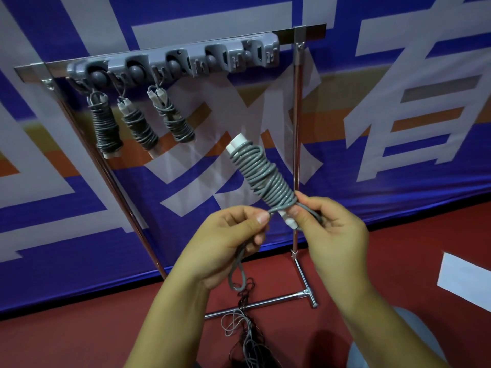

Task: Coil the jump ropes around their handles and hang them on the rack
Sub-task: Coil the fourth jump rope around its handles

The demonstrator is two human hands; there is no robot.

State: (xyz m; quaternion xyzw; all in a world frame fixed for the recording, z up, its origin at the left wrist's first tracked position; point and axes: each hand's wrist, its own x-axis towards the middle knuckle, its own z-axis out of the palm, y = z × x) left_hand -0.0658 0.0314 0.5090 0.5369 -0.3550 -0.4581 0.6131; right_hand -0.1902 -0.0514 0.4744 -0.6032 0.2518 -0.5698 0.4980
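Observation:
A grey jump rope (261,172) is wound in many turns round its two white handles, which point up and to the left. My right hand (332,229) grips the bundle's lower end, fingers curled round the handle tips and cord. My left hand (228,240) pinches the loose end of the cord; a loop (236,274) hangs below that fist. A grey hook rail (172,62) runs along the chrome rack's top bar. Three coiled ropes (106,126) (139,128) (175,120) hang from its left hooks.
The rack's right chrome post (297,144) stands just behind the held bundle, with its foot bar (265,304) on the red floor. A tangle of grey and dark ropes (247,330) lies on the floor below. A blue banner fills the background. A white sheet (465,280) lies at right.

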